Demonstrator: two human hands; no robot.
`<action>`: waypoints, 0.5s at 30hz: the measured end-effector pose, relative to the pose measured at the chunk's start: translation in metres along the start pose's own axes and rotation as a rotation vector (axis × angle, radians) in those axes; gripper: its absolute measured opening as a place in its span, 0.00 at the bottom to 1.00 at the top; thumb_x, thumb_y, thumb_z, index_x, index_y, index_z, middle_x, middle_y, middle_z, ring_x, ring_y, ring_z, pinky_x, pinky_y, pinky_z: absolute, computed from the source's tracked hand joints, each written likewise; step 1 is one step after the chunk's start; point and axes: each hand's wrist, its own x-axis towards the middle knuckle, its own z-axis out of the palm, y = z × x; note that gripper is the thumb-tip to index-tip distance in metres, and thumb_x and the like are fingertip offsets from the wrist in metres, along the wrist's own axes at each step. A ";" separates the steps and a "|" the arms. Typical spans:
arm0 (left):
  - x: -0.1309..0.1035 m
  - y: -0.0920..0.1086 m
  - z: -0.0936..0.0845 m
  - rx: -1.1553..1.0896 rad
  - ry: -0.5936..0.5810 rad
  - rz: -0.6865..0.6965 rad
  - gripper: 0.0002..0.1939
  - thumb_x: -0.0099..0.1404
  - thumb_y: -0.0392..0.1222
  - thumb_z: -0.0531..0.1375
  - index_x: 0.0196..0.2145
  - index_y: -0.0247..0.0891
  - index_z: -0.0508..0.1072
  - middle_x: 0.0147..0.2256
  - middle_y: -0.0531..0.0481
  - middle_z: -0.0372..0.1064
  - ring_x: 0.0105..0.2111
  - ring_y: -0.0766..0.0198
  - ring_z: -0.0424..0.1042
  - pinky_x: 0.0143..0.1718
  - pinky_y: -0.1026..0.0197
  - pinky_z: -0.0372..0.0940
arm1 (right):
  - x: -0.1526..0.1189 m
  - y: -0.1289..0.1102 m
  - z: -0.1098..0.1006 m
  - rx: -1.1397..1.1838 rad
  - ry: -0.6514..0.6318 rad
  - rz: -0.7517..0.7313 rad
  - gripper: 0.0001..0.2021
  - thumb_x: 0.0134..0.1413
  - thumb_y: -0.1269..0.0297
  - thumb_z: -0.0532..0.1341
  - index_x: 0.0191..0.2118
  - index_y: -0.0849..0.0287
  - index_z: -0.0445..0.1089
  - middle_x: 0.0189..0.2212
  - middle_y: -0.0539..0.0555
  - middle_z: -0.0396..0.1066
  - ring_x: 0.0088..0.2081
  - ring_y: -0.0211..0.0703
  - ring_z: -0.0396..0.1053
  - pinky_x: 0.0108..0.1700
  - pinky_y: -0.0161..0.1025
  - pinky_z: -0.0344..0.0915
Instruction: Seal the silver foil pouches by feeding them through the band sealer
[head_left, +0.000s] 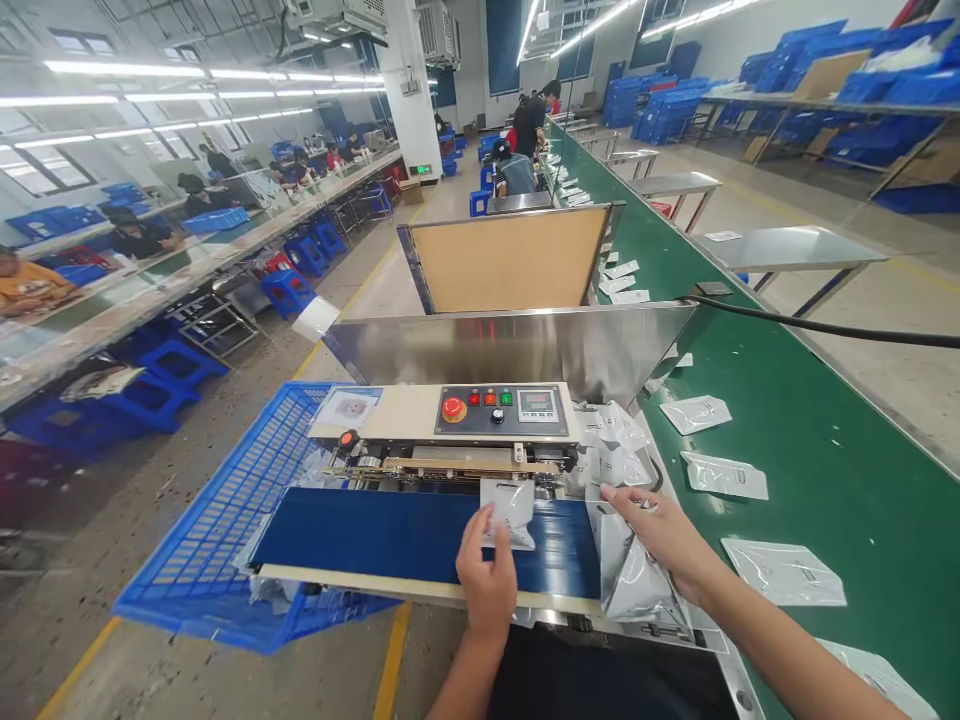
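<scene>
A white-silver pouch (511,505) stands on the blue belt of the sealing machine (337,540), its top edge at the sealing slot. My left hand (487,575) is at the pouch's lower left, thumb and fingers apart; whether they touch it is hard to tell. To the right of the belt, a heap of silver pouches (619,455) lies against the machine's end. My right hand (652,525) is closed at this heap, thumb and forefinger pinching the edge of a pouch (637,580); its other fingers are partly hidden.
A blue plastic basket (202,540) with pouches inside stands under the belt's left end. On the right runs a green conveyor (810,480) carrying several spaced pouches. A metal panel (510,345) rises behind the control box (502,410). Other people sit at benches farther off.
</scene>
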 end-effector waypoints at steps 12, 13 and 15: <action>-0.015 0.026 0.067 -0.383 -0.654 -0.345 0.36 0.65 0.73 0.66 0.43 0.32 0.87 0.33 0.41 0.80 0.36 0.52 0.77 0.44 0.52 0.72 | -0.031 -0.022 -0.016 0.237 -0.156 -0.034 0.31 0.42 0.40 0.79 0.47 0.57 0.86 0.46 0.60 0.85 0.52 0.58 0.79 0.55 0.46 0.75; -0.013 0.024 0.066 -0.348 -0.658 -0.298 0.35 0.66 0.73 0.65 0.40 0.33 0.87 0.32 0.42 0.79 0.35 0.54 0.76 0.43 0.54 0.72 | -0.030 -0.018 -0.019 0.182 -0.146 -0.067 0.28 0.43 0.39 0.79 0.41 0.58 0.86 0.43 0.59 0.85 0.49 0.57 0.79 0.52 0.45 0.75; -0.011 0.020 0.067 -0.265 -0.604 -0.203 0.32 0.66 0.70 0.67 0.33 0.34 0.85 0.30 0.44 0.77 0.34 0.56 0.74 0.41 0.58 0.70 | -0.027 -0.007 -0.023 0.103 -0.086 -0.105 0.26 0.42 0.38 0.78 0.33 0.59 0.85 0.36 0.57 0.83 0.40 0.52 0.78 0.45 0.42 0.74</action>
